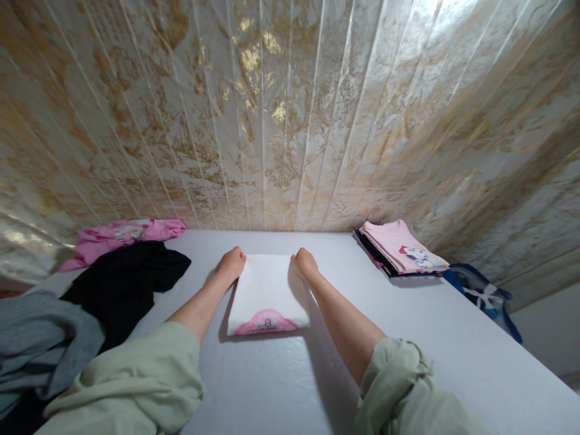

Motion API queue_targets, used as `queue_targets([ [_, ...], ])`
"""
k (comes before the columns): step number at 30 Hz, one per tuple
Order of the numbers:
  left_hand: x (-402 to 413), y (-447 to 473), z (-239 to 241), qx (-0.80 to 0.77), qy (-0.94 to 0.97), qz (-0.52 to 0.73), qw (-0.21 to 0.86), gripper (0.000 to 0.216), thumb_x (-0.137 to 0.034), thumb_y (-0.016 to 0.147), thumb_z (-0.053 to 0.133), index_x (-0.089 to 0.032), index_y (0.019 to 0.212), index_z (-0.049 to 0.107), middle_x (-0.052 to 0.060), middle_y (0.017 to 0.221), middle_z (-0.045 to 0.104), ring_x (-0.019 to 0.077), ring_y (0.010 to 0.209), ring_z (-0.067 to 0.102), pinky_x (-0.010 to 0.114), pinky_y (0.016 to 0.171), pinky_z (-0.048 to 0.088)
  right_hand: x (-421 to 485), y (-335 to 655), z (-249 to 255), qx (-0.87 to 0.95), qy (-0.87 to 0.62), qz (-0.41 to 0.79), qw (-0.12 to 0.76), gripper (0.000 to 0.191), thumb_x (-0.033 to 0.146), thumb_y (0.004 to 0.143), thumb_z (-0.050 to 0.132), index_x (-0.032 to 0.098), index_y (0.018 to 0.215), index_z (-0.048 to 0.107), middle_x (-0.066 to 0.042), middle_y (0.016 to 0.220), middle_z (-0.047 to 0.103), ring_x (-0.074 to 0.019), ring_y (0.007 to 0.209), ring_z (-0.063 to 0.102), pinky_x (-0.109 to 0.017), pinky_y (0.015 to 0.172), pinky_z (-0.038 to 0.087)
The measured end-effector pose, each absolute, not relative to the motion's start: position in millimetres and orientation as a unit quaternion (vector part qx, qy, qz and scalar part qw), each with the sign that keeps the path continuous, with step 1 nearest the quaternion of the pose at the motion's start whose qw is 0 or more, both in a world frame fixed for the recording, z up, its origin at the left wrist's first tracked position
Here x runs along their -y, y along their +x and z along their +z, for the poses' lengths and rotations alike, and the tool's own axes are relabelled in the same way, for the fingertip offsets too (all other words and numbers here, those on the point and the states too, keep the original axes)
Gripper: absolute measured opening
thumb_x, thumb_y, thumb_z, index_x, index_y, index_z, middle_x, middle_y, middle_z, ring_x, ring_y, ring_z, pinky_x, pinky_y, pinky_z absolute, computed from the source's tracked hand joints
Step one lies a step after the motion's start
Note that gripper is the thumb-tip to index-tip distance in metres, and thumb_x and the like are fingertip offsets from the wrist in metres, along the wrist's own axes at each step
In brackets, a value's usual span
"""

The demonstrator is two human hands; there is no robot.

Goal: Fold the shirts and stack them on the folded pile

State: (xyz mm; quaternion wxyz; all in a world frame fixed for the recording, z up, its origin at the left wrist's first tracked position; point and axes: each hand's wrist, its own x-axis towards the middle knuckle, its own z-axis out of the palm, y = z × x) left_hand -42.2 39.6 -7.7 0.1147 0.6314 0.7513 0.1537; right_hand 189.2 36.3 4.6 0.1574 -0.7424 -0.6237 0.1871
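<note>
A folded white T-shirt (pixel 269 284) with a pink print along its near edge lies on the white table (pixel 272 386) in front of me. My left hand (pixel 232 263) is closed on its far left corner. At the far right corner, my right hand (pixel 305 263) grips the cloth in the same way, fingers curled in. The fingertips of both hands are mostly hidden. Only the folded outside of the shirt shows, so its sleeves and collar cannot be made out.
To the right sits a stack of folded clothes (pixel 399 251), a pink one with a cartoon dog on top. Unfolded pink (pixel 99 241), black (pixel 131 281) and grey (pixel 40 338) garments lie heaped at left. A blue-trimmed clear bag (pixel 487 296) hangs beyond the right edge. A gold-patterned curtain (pixel 281 121) stands behind.
</note>
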Motion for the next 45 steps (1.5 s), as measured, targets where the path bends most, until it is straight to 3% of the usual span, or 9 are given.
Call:
queue_targets([
  [11,-32.2,-37.5,5.0,-0.759,0.626,0.133,0.119,0.024,-0.03,0.093,0.037,-0.023,0.103,0.058,0.007,0.098,0.072,0.0191,0.09,0.066,0.025,0.071,0.045,-43.8,196.3,-0.4,0.633,-0.734,0.19,0.157,0.031,0.027,0.097,0.039,0.011,0.117,0.056,-0.017,0.113,0.067,-0.024,0.103,0.063,-0.029,0.08,0.043],
  [19,-32.5,-26.6,13.2,-0.783,0.601,0.091,0.134,0.025,-0.028,0.092,0.04,-0.021,0.105,0.059,0.011,0.103,0.072,0.0222,0.093,0.068,0.029,0.073,0.048,-52.2,192.4,-0.5,0.615,-0.75,0.198,0.14,0.028,0.026,0.093,0.049,0.01,0.114,0.058,-0.02,0.113,0.066,-0.0273,0.103,0.064,-0.031,0.08,0.045],
  [28,-11.4,-19.1,35.4,-0.783,0.609,0.105,0.071,0.036,-0.03,0.094,0.039,-0.009,0.12,0.053,0.022,0.109,0.068,0.0303,0.099,0.067,0.039,0.077,0.051,-27.2,199.3,18.3,0.611,-0.753,0.168,0.177,0.034,0.032,0.095,0.045,0.012,0.122,0.051,-0.017,0.114,0.065,-0.0257,0.102,0.063,-0.033,0.081,0.047],
  [31,1.3,-0.7,38.7,-0.734,0.665,0.137,0.015,0.042,-0.025,0.097,0.028,-0.009,0.13,0.048,0.023,0.129,0.058,0.0297,0.119,0.057,0.044,0.094,0.045,-13.2,194.3,24.2,0.653,-0.724,0.089,0.203,0.035,0.025,0.097,0.037,0.015,0.128,0.049,-0.017,0.126,0.058,-0.0256,0.114,0.056,-0.036,0.089,0.044],
  [36,8.6,30.2,14.6,-0.61,0.783,0.119,0.017,0.043,-0.019,0.095,0.033,-0.018,0.133,0.052,0.008,0.143,0.052,0.0164,0.133,0.045,0.03,0.112,0.029,1.3,168.5,5.5,0.8,-0.576,0.044,0.16,0.045,0.021,0.097,0.033,0.017,0.14,0.044,-0.011,0.145,0.046,-0.0213,0.136,0.037,-0.038,0.111,0.027],
  [45,8.4,11.2,-13.9,-0.63,0.772,0.074,0.033,0.062,-0.045,0.097,0.026,-0.009,0.148,0.033,0.013,0.157,0.027,0.0252,0.145,0.023,0.046,0.119,0.014,8.0,171.9,-14.3,0.77,-0.623,0.084,0.11,0.062,0.048,0.099,0.027,0.015,0.151,0.028,-0.011,0.158,0.023,-0.0222,0.146,0.016,-0.047,0.116,0.013],
])
